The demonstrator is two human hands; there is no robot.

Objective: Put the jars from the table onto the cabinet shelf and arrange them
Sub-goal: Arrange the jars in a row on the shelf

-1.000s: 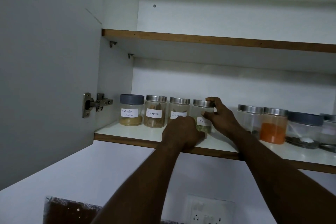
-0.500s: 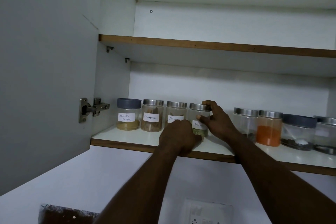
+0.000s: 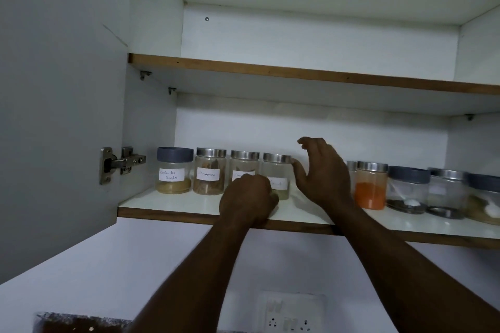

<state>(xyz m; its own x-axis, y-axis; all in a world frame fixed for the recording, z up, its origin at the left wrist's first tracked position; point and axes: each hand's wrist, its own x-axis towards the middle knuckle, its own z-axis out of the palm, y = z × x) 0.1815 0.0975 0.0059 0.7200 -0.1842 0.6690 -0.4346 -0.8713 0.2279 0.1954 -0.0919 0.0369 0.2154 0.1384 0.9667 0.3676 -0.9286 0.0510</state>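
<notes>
Cabinet door (image 3: 54,116): flat grey panel, standing open at far left.
Lower shelf (image 3: 176,204): white cabinet board with a brown wooden edge; carries one row of jars.
Right grip (image 3: 322,178): bare right hand, fingers spread and slack, holding nothing; thumb just beside the fourth jar's lid.
Left grip (image 3: 247,197): bare left hand, fingers curled, knuckles toward the camera, against the fourth jar's lower front; cannot tell whether it clasps it.
Fourth jar (image 3: 278,170): clear round glass, steel lid, white paper label, greenish contents; upright on the lower shelf, between the two grips.
Coriander jar (image 3: 173,174): clear, grey lid, yellow-brown powder; leftmost.
Cinnamon jar (image 3: 209,174): clear, steel lid, brown sticks; second.
Third jar (image 3: 243,165): clear, steel lid; partly hidden by the left grip.
Orange-powder jar (image 3: 370,189): clear, steel lid; right of the right grip.
Door hinge (image 3: 121,163): steel, on the door's inner face.
</notes>
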